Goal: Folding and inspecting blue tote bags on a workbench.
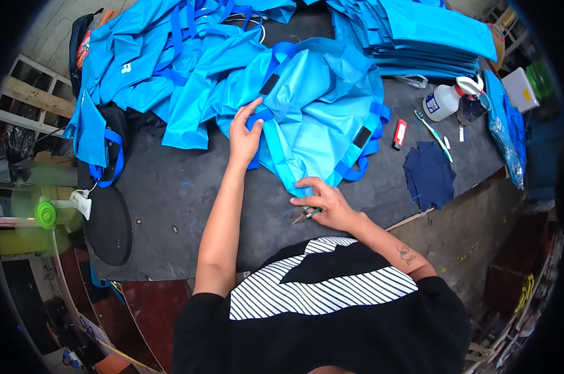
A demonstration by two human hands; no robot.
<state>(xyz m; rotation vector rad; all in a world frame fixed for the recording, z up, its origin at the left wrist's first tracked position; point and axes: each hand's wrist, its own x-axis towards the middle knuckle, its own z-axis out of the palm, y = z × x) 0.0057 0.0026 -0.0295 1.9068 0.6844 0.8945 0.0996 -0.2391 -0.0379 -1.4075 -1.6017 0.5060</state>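
Note:
A light-blue bag [313,112] lies spread on the dark table, with dark-blue straps and black patches along its edges. At its left edge is my left hand [244,134], thumb and fingers closed about the edge by a strap. My right hand [332,207] is at the bag's near corner, with small thread snips [305,215] held in the curled fingers, blades pointing left. The index finger and thumb of that hand touch the corner fabric; whether they pinch it is hard to see.
Loose blue bags [144,68] heap up at the far left, and a folded stack [431,37] stands far right. To the right lie a spray bottle [443,103], a toothbrush [434,136], a red lighter [399,134] and navy cloth [429,174]. A green fan [46,214] is at left.

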